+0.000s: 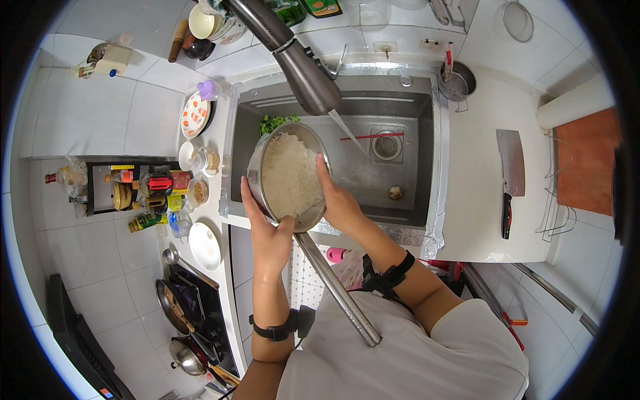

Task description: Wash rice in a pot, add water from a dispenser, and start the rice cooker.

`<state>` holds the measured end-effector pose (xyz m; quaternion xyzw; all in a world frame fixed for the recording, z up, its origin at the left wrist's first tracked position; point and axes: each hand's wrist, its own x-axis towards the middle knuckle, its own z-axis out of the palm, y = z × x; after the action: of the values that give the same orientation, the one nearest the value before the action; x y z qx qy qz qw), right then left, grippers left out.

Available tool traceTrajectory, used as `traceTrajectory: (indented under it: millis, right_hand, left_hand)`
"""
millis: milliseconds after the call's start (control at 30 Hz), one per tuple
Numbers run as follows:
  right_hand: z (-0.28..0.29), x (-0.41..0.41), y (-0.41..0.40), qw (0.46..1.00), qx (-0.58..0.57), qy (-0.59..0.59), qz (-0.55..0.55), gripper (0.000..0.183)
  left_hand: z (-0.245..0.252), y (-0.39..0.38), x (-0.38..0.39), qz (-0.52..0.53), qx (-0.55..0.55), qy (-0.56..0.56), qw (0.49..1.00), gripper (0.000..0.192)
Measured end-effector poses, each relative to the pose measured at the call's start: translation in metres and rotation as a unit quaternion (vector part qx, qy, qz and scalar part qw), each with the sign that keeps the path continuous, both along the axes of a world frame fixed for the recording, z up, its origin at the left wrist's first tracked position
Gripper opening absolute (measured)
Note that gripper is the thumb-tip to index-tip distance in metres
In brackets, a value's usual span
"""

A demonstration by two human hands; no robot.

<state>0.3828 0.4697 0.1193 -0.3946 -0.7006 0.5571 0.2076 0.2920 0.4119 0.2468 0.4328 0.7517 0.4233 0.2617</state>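
My left hand point(270, 237) and my right hand point(342, 202) grip a metal long-handled pan point(256, 175) from opposite sides. White rice grains point(291, 175) fill much of the tilted pan, whose steel handle point(337, 287) points back toward my body. Just beyond it, water point(350, 132) runs from the grey pull-out tap point(307, 82) into the sink point(350, 200), to the right of the pan. Green leaves point(272, 125) show behind the pan's far rim. A red stick point(360, 137) lies across the drain strainer point(386, 148), and a small brownish lump point(396, 193) rests nearer me.
On the right counter lie a cleaver point(512, 165) and a small metal pot point(456, 82). To the left stand a white plate point(204, 246), patterned plates point(195, 115) and a rack point(90, 187) of bottles. A frying pan point(170, 305) sits by the black hob point(212, 320).
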Motion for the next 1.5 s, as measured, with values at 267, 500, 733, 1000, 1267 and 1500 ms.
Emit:
traceTrajectory:
  millis: [267,500,733,1000,1267,1500]
  right_hand:
    - [-0.012,0.010,0.008,0.991,0.080,-0.108,-0.004,0.068]
    - [0.041,0.022,0.041,0.935,0.202,-0.274,0.100,0.062]
    - [0.076,-0.011,0.019,0.865,0.309,-0.374,0.130,0.044]
    - [0.091,-0.044,-0.008,0.868,0.301,-0.312,0.244,0.025]
    - [0.059,-0.041,-0.004,0.896,0.359,-0.212,0.153,0.010]
    - [0.074,-0.023,-0.006,0.924,0.331,-0.113,0.152,0.028]
  left_hand:
    - [-0.026,-0.010,-0.013,0.022,0.026,-0.106,0.994,0.083]
    - [-0.073,-0.031,-0.021,0.177,0.043,-0.458,0.870,0.063]
    - [-0.116,-0.058,-0.032,0.218,0.057,-0.575,0.787,0.033]
    - [-0.128,-0.083,-0.048,0.045,0.096,-0.644,0.757,0.028]
    - [-0.121,-0.066,-0.025,0.127,0.037,-0.609,0.782,0.021]
    - [-0.138,-0.068,-0.028,0.149,0.042,-0.631,0.761,0.041]
